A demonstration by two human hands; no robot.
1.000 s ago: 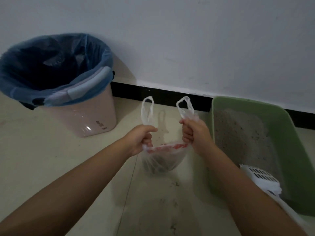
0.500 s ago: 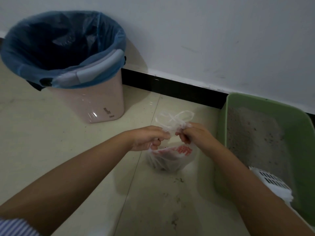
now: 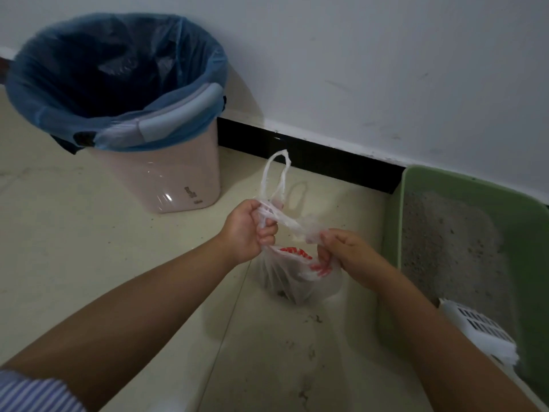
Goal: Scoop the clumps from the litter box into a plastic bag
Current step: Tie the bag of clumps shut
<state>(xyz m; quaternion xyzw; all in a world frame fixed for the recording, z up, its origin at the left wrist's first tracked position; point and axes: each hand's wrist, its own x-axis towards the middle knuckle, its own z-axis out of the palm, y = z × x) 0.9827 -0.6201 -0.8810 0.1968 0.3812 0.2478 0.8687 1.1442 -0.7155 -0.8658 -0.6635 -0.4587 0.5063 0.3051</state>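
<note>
Pinching thin plastic is basically all that's going on here: the left hand [image 3: 248, 231] has its fingers curled tight around one twisted handle of the plastic bag [image 3: 297, 278], with the loop of that handle sticking up above the fist. The right hand [image 3: 344, 251] has its fingertips pressed together on the other handle, which is pulled across toward the left hand like the first cross of a knot.

The bag looks super light and floppy, the kind of film that stretches and tears if yanked, and probably a bit slick too. The weight is all in the bottom where the dark clumps sit, so the twisted handles are the sensible place to hold it, not the thin sides.

Looks-wise it's a see-through whitish shopping bag with red print near the mouth and a dark lump of stuff showing through the bottom. It's sitting low over the pale floor tiles [image 3: 89, 248], just beside the green litter box [image 3: 395, 233]; whether it's actually resting on the floor is hard to tell. A white slotted scoop [image 3: 481, 331] lies in the box on the grey litter. The bin with the blue liner [image 3: 118, 84] stands by the wall, off to the left.
</note>
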